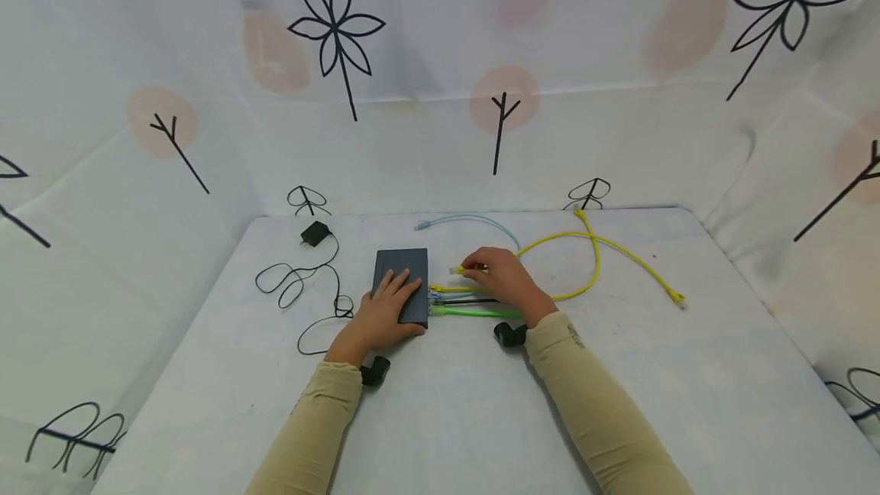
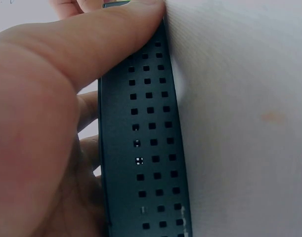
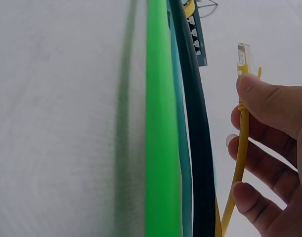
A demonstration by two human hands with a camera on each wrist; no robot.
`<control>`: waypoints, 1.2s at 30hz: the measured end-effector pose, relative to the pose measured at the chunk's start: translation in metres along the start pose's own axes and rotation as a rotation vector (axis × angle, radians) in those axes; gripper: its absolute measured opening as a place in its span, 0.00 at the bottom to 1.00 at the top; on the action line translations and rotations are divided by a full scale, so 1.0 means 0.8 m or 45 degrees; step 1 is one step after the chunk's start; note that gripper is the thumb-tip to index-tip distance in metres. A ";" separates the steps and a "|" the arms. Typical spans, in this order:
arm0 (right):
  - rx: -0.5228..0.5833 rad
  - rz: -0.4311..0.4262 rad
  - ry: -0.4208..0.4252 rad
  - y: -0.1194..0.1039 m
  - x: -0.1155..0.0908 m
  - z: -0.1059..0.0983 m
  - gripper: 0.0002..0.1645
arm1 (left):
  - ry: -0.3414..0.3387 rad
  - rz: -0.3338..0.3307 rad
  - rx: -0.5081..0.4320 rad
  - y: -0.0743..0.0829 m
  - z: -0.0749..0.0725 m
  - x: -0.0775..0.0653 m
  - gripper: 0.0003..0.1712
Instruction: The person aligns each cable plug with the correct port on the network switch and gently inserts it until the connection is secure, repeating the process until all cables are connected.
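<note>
A dark grey network switch lies flat on the table. My left hand rests on it with spread, straight fingers; its thumb presses along the side full of square vent holes. My right hand pinches a yellow Ethernet cable just behind its clear plug, which stands apart from the switch and above the other leads. Plugged into the switch's right edge are a green cable, a black cable, a light blue cable and a yellow one.
A black power adapter with a loosely looped thin cord lies left of the switch. Behind my right hand, a light blue cable end and a yellow cable end lie on the white table. Patterned white cloth surrounds the table.
</note>
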State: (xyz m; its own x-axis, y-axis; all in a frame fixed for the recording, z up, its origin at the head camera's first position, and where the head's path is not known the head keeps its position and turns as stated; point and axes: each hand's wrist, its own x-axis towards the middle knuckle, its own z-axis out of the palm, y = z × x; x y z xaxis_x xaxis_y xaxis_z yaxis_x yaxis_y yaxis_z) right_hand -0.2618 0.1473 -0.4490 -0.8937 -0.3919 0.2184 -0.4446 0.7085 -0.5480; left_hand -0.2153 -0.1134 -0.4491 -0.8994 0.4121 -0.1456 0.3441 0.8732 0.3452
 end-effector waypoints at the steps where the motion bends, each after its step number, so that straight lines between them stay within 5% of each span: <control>1: -0.004 -0.003 -0.002 0.000 0.001 0.001 0.11 | 0.002 0.001 0.002 0.000 0.000 0.000 0.51; 23: -0.017 0.016 -0.147 -0.015 0.018 0.011 0.13 | 0.015 0.015 -0.012 -0.001 -0.002 -0.001 0.50; 36: -0.143 0.013 -0.245 -0.023 0.027 0.023 0.12 | 0.013 0.026 -0.010 -0.004 0.000 0.000 0.50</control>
State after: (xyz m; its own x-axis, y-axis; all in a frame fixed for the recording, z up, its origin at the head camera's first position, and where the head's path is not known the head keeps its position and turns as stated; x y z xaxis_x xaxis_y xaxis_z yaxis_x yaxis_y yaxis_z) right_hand -0.2721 0.1150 -0.4487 -0.8751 -0.4815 0.0491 -0.4490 0.7697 -0.4538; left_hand -0.2164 -0.1160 -0.4500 -0.8951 0.4269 -0.1287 0.3603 0.8627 0.3549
